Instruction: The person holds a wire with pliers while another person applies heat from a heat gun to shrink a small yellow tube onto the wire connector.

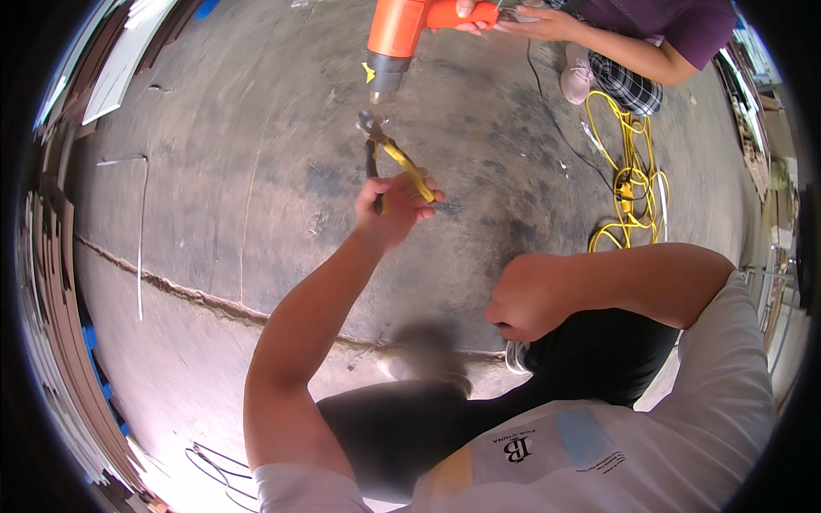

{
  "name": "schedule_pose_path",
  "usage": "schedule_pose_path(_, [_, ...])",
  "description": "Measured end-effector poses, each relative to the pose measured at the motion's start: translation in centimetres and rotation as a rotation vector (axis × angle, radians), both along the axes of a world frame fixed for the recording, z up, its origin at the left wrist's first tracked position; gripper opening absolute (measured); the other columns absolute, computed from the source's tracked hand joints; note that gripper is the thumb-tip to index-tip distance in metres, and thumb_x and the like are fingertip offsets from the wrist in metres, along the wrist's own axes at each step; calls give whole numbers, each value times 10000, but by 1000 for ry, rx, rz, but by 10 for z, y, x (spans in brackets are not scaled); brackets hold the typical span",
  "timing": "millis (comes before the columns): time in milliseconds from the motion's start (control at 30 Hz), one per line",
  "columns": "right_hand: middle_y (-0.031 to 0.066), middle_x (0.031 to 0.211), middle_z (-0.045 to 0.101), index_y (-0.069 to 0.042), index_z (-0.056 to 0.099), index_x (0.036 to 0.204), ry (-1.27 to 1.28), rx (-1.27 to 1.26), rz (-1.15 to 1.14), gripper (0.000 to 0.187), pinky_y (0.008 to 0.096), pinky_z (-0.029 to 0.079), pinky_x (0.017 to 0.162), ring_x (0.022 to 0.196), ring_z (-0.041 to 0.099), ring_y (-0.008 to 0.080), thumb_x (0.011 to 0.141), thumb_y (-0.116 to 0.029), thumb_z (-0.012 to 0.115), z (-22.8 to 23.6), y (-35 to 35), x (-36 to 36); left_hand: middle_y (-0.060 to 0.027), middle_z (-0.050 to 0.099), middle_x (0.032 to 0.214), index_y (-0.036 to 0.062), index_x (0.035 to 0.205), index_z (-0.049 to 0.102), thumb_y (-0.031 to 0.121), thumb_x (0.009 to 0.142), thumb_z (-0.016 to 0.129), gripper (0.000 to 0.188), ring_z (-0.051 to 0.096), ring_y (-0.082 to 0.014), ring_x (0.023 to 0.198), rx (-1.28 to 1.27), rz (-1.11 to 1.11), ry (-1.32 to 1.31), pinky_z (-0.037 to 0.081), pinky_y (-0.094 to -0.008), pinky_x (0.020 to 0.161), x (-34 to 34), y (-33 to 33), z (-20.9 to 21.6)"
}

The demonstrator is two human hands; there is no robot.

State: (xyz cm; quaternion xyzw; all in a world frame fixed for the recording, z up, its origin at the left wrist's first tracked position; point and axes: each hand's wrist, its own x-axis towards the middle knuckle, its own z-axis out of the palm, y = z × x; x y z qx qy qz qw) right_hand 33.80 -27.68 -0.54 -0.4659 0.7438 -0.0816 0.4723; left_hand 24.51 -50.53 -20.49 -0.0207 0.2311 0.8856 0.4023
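Observation:
My left hand is stretched forward, closed round the yellow and black handles of a pair of pliers. The pliers' jaws point away from me, with a small, shiny, see-through bit at their tip, too small to name. Just beyond it, an orange heat gun aims its metal nozzle down toward the jaws, a small gap between them. Another person's hands hold the heat gun at its handle. My right hand is a fist by my right knee, fingers curled under, with nothing showing in it.
A coiled yellow cable lies on the concrete floor at the right, joined to a thin black cord. The other person crouches at the far right. Long boards line the left side. A crack crosses the floor near my feet.

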Motion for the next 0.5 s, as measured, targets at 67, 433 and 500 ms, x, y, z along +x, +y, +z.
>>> schedule_pose_path(67, [140, 747, 684, -96, 691, 831, 11, -15, 1, 205, 521, 532, 670, 743, 668, 404, 890, -280, 624, -2, 2, 2, -143, 624, 1307, -24, 1402, 517, 531, 782, 582, 834, 599, -350, 1243, -9, 2, 10, 482, -436, 978, -1, 0, 2])
schedule_pose_path(433, [144, 854, 729, -100, 733, 893, -9, 67, 87, 189, 510, 554, 717, 838, 704, 394, 897, -251, 619, -4, 0, 3, -131, 626, 1278, -15, 1405, 507, 553, 761, 531, 859, 593, -339, 1233, -91, 8, 5, 455, -411, 977, -1, 1, 18])
schedule_pose_path(500, [143, 877, 737, -103, 745, 918, -30, 67, 105, 188, 499, 562, 727, 854, 709, 387, 888, -244, 624, -1, -1, 2, -138, 621, 1278, -22, 1402, 508, 557, 744, 559, 877, 586, -344, 1241, -75, 11, -9, 455, -409, 978, 0, 2, 20])
